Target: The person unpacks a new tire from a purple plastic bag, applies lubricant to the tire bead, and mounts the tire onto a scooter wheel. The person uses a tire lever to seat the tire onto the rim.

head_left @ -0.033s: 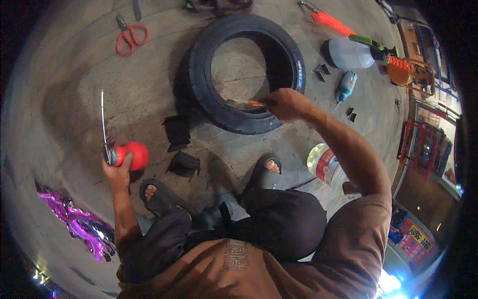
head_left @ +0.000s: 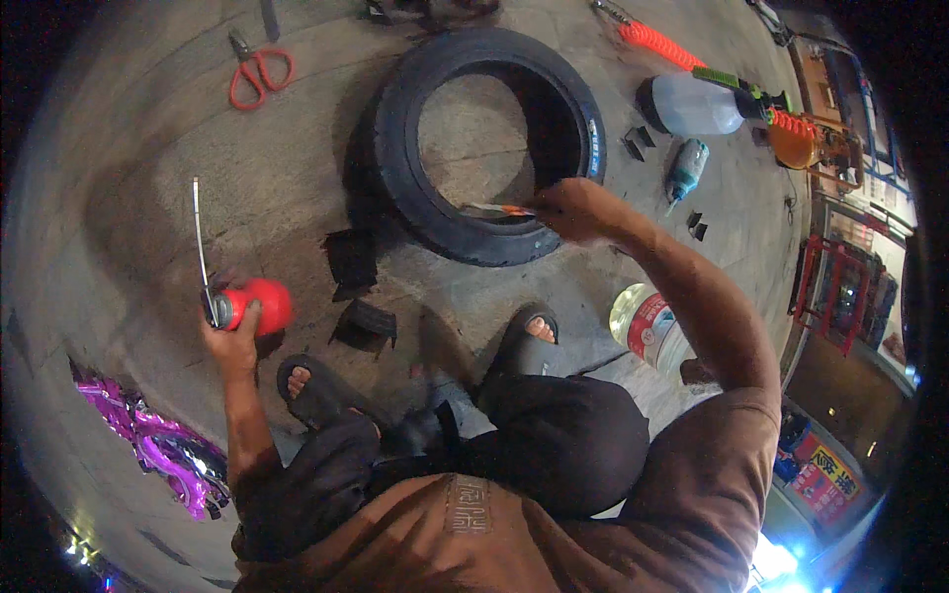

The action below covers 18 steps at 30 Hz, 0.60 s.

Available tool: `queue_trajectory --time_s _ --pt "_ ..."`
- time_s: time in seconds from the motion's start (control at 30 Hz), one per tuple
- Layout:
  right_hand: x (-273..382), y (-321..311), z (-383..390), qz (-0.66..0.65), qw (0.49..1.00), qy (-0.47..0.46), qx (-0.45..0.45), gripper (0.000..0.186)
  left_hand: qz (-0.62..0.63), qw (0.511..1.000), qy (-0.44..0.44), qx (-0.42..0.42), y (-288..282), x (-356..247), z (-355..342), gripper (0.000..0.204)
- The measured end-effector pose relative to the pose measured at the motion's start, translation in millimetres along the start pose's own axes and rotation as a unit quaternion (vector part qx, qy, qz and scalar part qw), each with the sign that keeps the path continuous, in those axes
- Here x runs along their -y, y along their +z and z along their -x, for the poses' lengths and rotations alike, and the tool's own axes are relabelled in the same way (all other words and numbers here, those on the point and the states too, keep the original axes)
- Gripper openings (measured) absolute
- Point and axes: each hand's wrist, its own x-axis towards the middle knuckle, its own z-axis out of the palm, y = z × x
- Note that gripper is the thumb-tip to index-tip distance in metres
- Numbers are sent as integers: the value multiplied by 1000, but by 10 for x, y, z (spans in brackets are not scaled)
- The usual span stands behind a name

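My left hand (head_left: 233, 344) is closed round a red rounded container (head_left: 267, 303) with a grey neck, held off to the left of my knees. From beside that neck a long thin white strip (head_left: 200, 237) sticks out away from me. My right hand (head_left: 578, 211) grips a slim brush-like tool (head_left: 515, 210) with an orange and white handle. Its pale tip reaches over the near inner edge of a black tyre (head_left: 400, 188), which lies flat on the ground. The fingertips on the tool are partly hidden by the hand.
Red-handled scissors (head_left: 259, 77) lie far left. Black pieces (head_left: 353, 262) rest before my sandals. On the right are a labelled clear jug (head_left: 647, 326), a blue-green bottle (head_left: 687, 170), a whitish bottle (head_left: 697, 106) and an orange coiled hose (head_left: 660, 46). Shiny purple material (head_left: 158, 440) lies lower left.
My right hand and the tool have shifted slightly to the right and nearer to me. The left hand with the red container has barely moved; the white strip leans a little further left.
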Motion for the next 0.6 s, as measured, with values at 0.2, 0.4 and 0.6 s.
queue_trajectory --time_s 0.2,0.4,0.6 --pt "-483 -176 581 153 976 156 -26 26 -15 991 107 -83 -22 195 -242 49" --pt "-888 -813 168 469 856 44 -214 19 -144 979 78 -119 -37 416 -254 57" --pt "-600 -1276 -599 550 790 -36 -266 19 -185 974 -5 -130 -33 612 -63 64"
